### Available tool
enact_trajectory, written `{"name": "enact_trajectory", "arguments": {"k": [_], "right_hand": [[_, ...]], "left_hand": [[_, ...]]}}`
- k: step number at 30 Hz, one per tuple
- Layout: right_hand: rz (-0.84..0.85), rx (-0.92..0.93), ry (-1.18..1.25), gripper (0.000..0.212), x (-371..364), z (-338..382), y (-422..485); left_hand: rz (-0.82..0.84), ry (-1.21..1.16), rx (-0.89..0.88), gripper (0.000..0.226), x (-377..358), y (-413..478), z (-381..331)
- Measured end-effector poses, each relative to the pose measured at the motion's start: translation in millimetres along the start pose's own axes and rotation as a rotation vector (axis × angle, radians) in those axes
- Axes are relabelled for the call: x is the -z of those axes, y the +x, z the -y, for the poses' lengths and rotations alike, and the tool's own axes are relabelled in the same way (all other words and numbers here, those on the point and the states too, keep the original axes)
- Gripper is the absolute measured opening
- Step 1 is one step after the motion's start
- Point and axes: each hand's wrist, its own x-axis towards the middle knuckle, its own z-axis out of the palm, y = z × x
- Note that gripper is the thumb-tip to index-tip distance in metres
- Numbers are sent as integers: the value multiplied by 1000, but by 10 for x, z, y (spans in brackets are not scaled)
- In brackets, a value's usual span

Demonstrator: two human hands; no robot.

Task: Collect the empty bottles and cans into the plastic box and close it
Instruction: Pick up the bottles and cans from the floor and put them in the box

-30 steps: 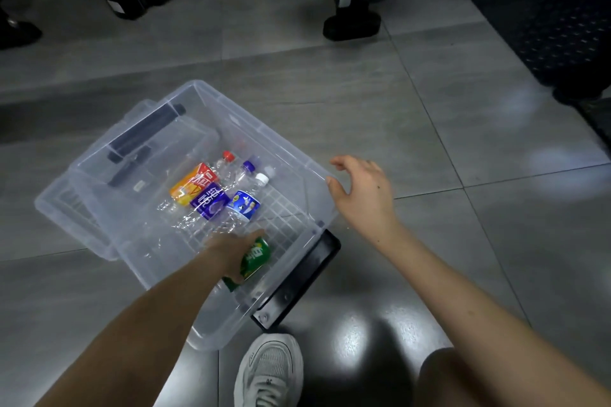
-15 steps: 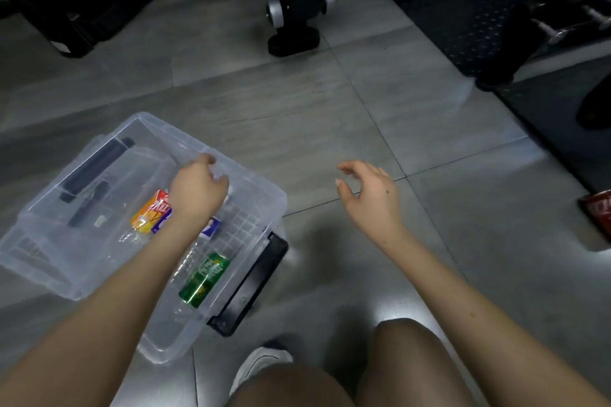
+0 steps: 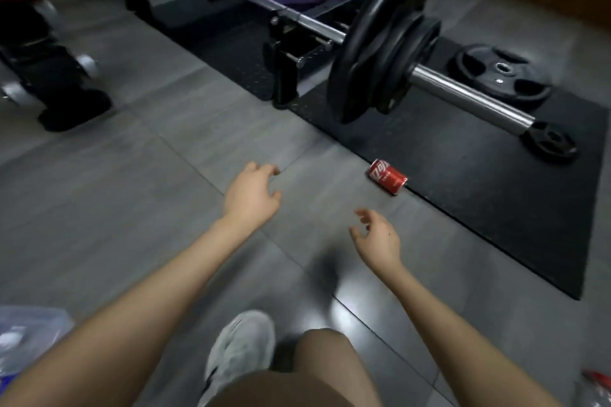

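Grey tile floor [image 3: 99, 208], gym gear along the far side, and a black rubber mat [image 3: 463, 201] filling the right half. The mat's near edge runs diagonally from centre down to the right.

- Left hand [image 3: 253, 196]: empty, back up, fingers loosely curled and spread, held over bare tile at a grout line.
- Right hand [image 3: 378, 239]: empty, thumb side up, fingers relaxed and slightly curled, lower and to the right of the left one. The two are apart.
- Red can [image 3: 387, 176]: on its side right at the mat's near edge, just beyond the right hand, with neither hand touching it. Bare tile lies between both hands and the can.
- Plastic box [image 3: 29, 334]: only a blurred clear corner shows at the bottom-left frame edge, behind the left forearm and well apart from the can. What it holds cannot be read.
- Below the arms: a white shoe [image 3: 241, 347] on the tile and a bare knee [image 3: 327, 350] beside it.
- Bottom-right corner: a blurred clear item with a red bit [image 3: 595, 387], too smeared to identify.
- On the mat past the can: a barbell [image 3: 463, 92] on a low black rack, with stacked plates [image 3: 383, 53] and its sleeve end pointing right. A loose plate [image 3: 501, 76] lies flat behind it and a small plate [image 3: 550, 144] lies by the sleeve tip.
- Far left: a black machine base [image 3: 72, 109] on the tile. Open floor runs between it and the rack.
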Motion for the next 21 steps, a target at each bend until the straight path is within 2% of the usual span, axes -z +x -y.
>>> {"name": "enact_trajectory", "arguments": {"k": [6, 13, 15, 18, 21], "right_hand": [[-44, -197, -111, 55, 39, -554, 868], [-26, -257, -242, 65, -188, -1132, 1993], [4, -268, -289, 74, -254, -1303, 2289], [80, -281, -358, 88, -368, -1529, 2652], [82, -247, -358, 88, -449, -1604, 2780]], "left_hand": [[225, -418, 247, 30, -930, 714, -249], [398, -508, 304, 33, -2020, 1602, -445], [461, -530, 333, 31, -2369, 1792, -487], [494, -615, 437, 36, -2816, 1988, -529], [506, -722, 508, 44, -2944, 2087, -658]]}}
